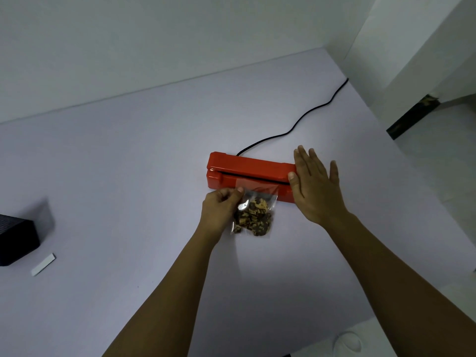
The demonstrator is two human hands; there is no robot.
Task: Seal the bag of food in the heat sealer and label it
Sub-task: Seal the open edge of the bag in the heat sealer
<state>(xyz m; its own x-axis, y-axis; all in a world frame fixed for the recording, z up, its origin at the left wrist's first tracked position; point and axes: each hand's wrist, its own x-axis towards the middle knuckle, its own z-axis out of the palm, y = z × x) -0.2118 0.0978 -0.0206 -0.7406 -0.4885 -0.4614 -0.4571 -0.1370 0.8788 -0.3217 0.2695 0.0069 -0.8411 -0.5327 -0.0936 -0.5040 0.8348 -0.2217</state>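
**Item:** clear plastic bag of brown food pieces (255, 215).
**Location:** on the pale bench (128, 176), open top tucked into the slot of the red bar-shaped heat sealer (247, 166).
**Your left hand** (219, 210): fingers (239, 189) pinching the bag's upper left edge.
**Your right hand** (316, 186): fingers straight and spread over the sealer's right end.
**Status:** bag positioned; seal likely not yet made.
**Outstanding:** pressing and labelling. The white paper label strip (43, 264) lies unused, well apart, beside a black box (15, 240).

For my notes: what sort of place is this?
Probably a plain indoor room set up for packing: a red heat sealer, its black cord, a pale table and bare white walls.
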